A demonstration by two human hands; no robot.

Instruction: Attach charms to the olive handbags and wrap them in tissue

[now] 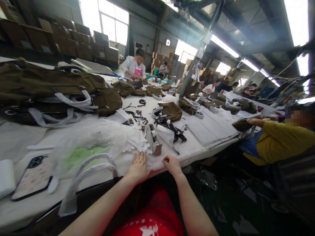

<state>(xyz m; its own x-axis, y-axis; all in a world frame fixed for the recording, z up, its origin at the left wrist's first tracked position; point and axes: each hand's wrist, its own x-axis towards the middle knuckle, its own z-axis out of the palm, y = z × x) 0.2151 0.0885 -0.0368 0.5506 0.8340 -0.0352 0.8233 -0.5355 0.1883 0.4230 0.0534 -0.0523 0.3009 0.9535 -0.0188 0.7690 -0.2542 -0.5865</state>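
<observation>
My left hand [138,167] lies flat near the table's front edge, fingers stretched forward, just in front of a pile of white paper strips [137,141]. To its right, my right hand [173,165] is closed in a pinch over the edge. Whatever its fingertips may hold is too small to make out. Between and beyond the two hands stands a tape dispenser [153,139]. On the left, a bag handle wrapped in white film [90,164] arches up near my left forearm. A clear plastic bag [98,137] with green pieces inside lies behind it.
Brown bags [49,88] are piled at the left, and another brown bag [172,111] sits beyond black straps [169,127]. A phone [33,177] lies at the left front. A metal post [190,73] rises from the table. A person in a yellow top [283,141] works at the right.
</observation>
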